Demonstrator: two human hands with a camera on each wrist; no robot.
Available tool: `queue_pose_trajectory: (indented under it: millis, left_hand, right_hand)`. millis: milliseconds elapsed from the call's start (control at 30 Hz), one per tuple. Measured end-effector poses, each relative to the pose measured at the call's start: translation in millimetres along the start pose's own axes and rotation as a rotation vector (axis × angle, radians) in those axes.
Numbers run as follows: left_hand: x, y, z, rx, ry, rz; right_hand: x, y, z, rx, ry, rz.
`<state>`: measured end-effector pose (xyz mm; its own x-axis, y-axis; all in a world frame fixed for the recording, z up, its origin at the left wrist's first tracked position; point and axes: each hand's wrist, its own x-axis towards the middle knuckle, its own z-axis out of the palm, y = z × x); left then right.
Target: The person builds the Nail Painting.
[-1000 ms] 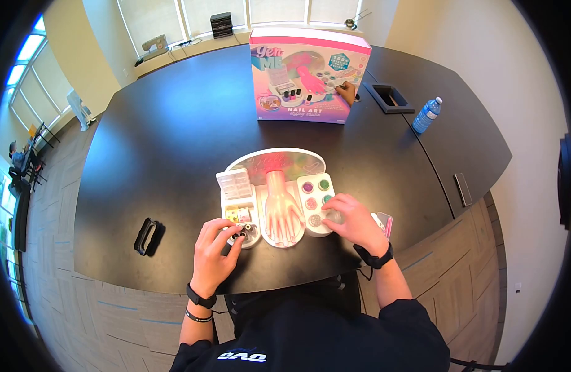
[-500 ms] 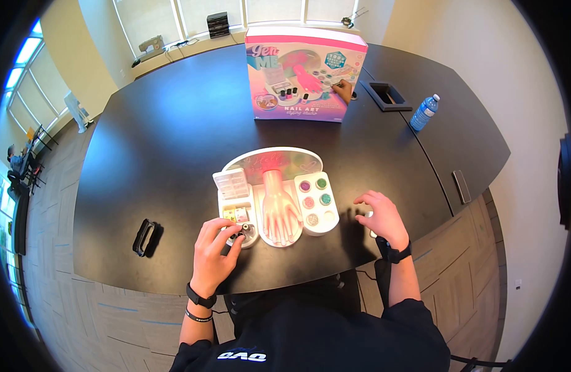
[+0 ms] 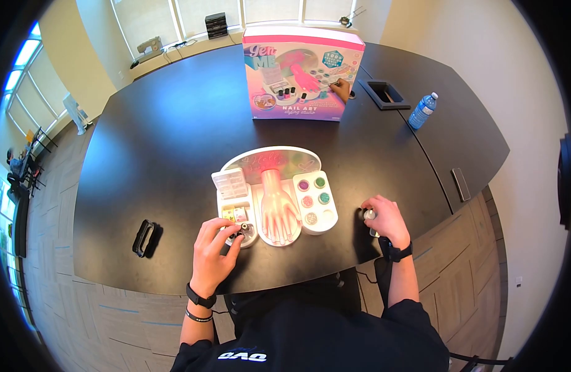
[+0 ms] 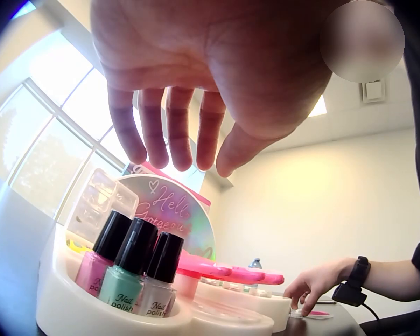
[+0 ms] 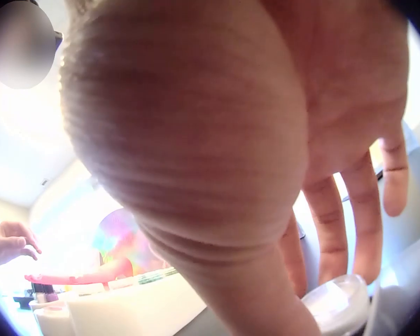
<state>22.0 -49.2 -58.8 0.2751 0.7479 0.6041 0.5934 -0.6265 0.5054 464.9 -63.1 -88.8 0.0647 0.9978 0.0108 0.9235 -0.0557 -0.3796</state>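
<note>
My left hand (image 3: 212,253) hovers over the left compartment, its relaxed fingers holding nothing. Black-capped nail polish bottles (image 4: 131,269) in pink, green and pale tones stand below those fingers. At the right, my right hand (image 3: 388,222) pinches a small clear, whitish round container (image 5: 339,306) low over the table; part of it is hidden by the thumb. Between the hands stands the nail art station, with a pink model hand (image 3: 278,214) in its middle. Its right tray (image 3: 322,227) carries glitter pots (image 3: 307,201) in purple, green, pink and silver.
A clear lidded case (image 3: 231,183) tilts up at the station's left, behind a curved mirror-like panel (image 3: 298,162). Farther back stand the pink product box (image 3: 298,80) and a water bottle (image 3: 423,111). A black object (image 3: 145,239) lies far left, a phone (image 3: 461,185) far right.
My right hand has moved right from the tray, where it held a clear round piece, to the table; its fingers spread on the way and now pinch a round container. The left hand stays put.
</note>
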Motion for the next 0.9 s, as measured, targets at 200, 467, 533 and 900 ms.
queue_pose_trajectory:
  millis: [200, 467, 533, 900]
  left_hand:
    - [-1, 0, -2, 0.001, -0.004, -0.002]
    - [-2, 0, -1, 0.002, 0.006, -0.005]
    - [-2, 1, -2, -0.008, -0.012, -0.017]
    - [-5, -2, -1, -0.003, -0.01, -0.028]
  right_hand:
    - [1, -1, 0, 0.043, 0.002, -0.009]
    - [4, -29, 1, 0.307, 0.054, -0.11]
    - [5, -39, 0, 0.334, 0.057, -0.151]
    - [12, -73, -5, 0.394, 0.069, -0.382]
